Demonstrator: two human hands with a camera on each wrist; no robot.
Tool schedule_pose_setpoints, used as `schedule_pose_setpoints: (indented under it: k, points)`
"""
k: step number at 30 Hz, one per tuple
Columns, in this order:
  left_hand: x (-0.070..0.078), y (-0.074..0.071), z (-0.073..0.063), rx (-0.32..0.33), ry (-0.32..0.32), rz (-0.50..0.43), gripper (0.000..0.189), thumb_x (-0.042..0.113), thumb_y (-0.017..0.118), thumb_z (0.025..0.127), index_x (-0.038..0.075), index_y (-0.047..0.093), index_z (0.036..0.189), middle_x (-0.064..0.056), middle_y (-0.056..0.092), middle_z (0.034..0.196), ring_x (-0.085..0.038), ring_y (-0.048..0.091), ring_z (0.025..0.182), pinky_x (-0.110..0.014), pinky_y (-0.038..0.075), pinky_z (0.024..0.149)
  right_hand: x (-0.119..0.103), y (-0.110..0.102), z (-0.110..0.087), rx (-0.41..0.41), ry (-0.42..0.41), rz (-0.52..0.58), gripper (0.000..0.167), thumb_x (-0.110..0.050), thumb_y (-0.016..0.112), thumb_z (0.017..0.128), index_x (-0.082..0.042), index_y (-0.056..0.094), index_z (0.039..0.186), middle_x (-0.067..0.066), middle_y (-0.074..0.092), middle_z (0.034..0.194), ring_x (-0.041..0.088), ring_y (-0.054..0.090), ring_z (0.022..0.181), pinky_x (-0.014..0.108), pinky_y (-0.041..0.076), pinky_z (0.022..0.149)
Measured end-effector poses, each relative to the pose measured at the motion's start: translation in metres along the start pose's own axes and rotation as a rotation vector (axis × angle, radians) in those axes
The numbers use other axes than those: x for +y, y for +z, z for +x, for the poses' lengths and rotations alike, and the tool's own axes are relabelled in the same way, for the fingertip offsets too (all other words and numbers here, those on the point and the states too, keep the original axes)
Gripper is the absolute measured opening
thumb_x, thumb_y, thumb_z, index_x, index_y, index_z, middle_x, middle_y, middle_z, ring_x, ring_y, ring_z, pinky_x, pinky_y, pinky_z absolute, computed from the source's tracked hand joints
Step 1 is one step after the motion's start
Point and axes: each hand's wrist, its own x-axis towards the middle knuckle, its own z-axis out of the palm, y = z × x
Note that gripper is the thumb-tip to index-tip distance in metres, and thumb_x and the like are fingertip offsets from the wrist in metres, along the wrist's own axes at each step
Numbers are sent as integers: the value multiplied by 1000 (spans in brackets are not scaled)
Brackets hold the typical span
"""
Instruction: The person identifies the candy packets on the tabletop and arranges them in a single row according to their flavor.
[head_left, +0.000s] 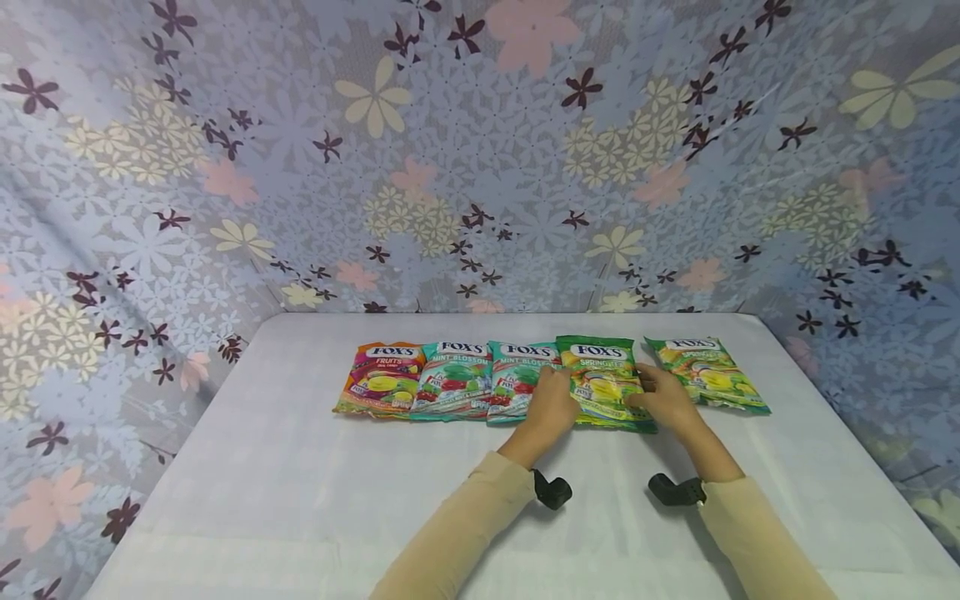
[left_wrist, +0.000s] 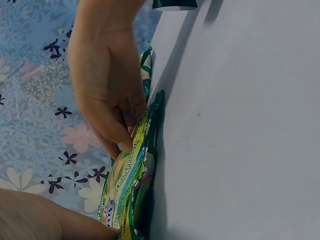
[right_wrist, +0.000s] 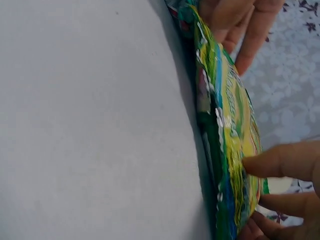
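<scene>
A green-and-yellow Fox's Spring Tea candy bag (head_left: 597, 383) lies flat in a row, between both hands. My left hand (head_left: 553, 407) grips its left side, overlapping the neighbouring teal Mint Blossom candy bag (head_left: 517, 379). On the right side of the Spring Tea bag, my right hand (head_left: 666, 400) holds the edge. The right wrist view shows the right thumb on the top face and the other fingers at the side of the bag (right_wrist: 232, 130). In the left wrist view, one left finger (left_wrist: 95, 227) lies against the bag's near end.
Left along the row are another Mint Blossom bag (head_left: 452, 382) and an orange-purple Fruits candy bag (head_left: 378, 379). A second Spring Tea bag (head_left: 705, 373) lies tilted at the right. All rest on a white-covered table (head_left: 300, 500) in front of a flowered cloth backdrop (head_left: 480, 167).
</scene>
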Motion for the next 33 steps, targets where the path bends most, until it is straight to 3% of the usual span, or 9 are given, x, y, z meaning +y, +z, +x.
schedule_pose_setpoints:
  k: [6, 11, 15, 19, 21, 26, 30, 32, 33]
  points:
    - [2, 2, 3, -2, 13, 65, 40, -8, 66, 78, -4, 65, 118, -20, 57, 106, -17, 51, 80, -25, 43, 58, 7, -4, 1, -12, -37, -27, 76, -21, 64, 92, 11, 24, 147, 38, 31, 143, 52, 34, 128, 62, 36, 97]
    - [5, 3, 3, 11, 22, 73, 33, -8, 66, 79, -5, 66, 112, -19, 56, 101, -18, 53, 82, -26, 46, 65, 4, -12, -8, -19, -2, 12, 76, -30, 60, 96, 8, 22, 149, 35, 33, 143, 50, 34, 129, 61, 35, 98]
    - [6, 3, 4, 23, 27, 77, 33, -7, 66, 79, -6, 66, 112, -20, 55, 104, -23, 55, 92, -30, 49, 79, 4, -24, -17, -46, -28, 32, 70, -32, 54, 100, 9, 24, 148, 35, 36, 141, 49, 44, 122, 57, 40, 96]
    - [6, 3, 6, 38, 43, 114, 32, -5, 68, 77, -6, 66, 109, -22, 54, 111, -28, 53, 106, -37, 42, 98, 7, -39, -25, -32, -64, 53, 63, -33, 52, 101, 9, 33, 145, 33, 41, 139, 44, 54, 114, 51, 46, 92]
    - [6, 3, 7, 47, 42, 113, 37, -4, 69, 78, -5, 63, 114, -20, 53, 112, -28, 50, 106, -36, 41, 97, 9, -46, -28, 26, -77, 71, 60, -32, 51, 101, 9, 38, 142, 32, 46, 136, 38, 59, 109, 47, 49, 88]
    - [10, 5, 8, 69, 36, 1, 52, -4, 66, 83, 2, 53, 133, -16, 50, 119, -26, 45, 104, -31, 42, 87, 18, -57, -31, 312, -19, 64, 48, -30, 53, 101, 5, 52, 133, 26, 59, 122, 19, 63, 93, 39, 53, 77]
    - [19, 10, 10, 56, 73, -132, 50, -2, 60, 88, 1, 49, 136, -19, 46, 130, -29, 44, 121, -37, 42, 97, 48, -71, -17, 525, 86, -5, 42, -28, 54, 99, 1, 58, 129, 23, 60, 121, 29, 57, 100, 38, 49, 70]
    - [25, 14, 13, 42, 84, -177, 47, 1, 61, 90, 0, 50, 135, -19, 48, 128, -27, 47, 120, -36, 43, 96, 76, -81, -1, 589, 123, -48, 44, -30, 55, 97, -1, 57, 131, 22, 59, 123, 33, 55, 104, 36, 47, 66]
    - [29, 16, 15, 33, 87, -220, 46, 1, 62, 90, -1, 51, 135, -20, 53, 121, -25, 54, 110, -36, 48, 88, 89, -88, 7, 608, 142, -59, 45, -29, 57, 96, -2, 57, 132, 22, 58, 124, 36, 54, 107, 39, 47, 66]
